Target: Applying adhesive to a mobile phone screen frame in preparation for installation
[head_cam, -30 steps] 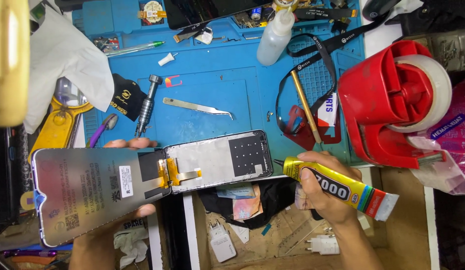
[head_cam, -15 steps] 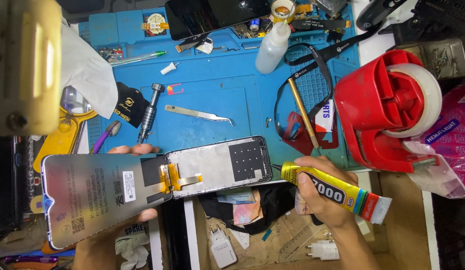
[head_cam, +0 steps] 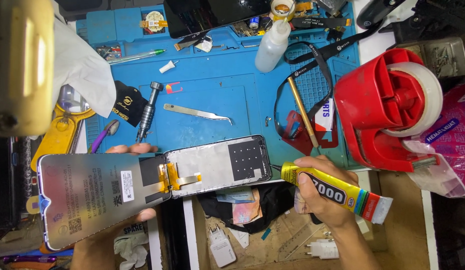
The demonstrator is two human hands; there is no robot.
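My left hand (head_cam: 123, 220) holds a silver phone display panel (head_cam: 92, 197) from below, its back side up, with fingertips showing over its top edge. An orange flex cable (head_cam: 173, 179) links the panel to a phone frame (head_cam: 217, 164) lying beside it on the mat's front edge. My right hand (head_cam: 320, 192) grips a yellow glue tube (head_cam: 337, 191). The tube's thin nozzle points left and sits right at the frame's right edge.
A blue work mat (head_cam: 212, 90) carries curved tweezers (head_cam: 196, 113), a metal screwdriver (head_cam: 148, 110), a white squeeze bottle (head_cam: 271, 46), a green pen (head_cam: 137, 56) and a black lanyard (head_cam: 312, 65). A red tape dispenser (head_cam: 387, 110) stands right. A white charger (head_cam: 222, 249) lies below.
The view has shifted slightly. The panel and frame sit a little lower in view, and the glue nozzle has come closer to the frame's right edge.
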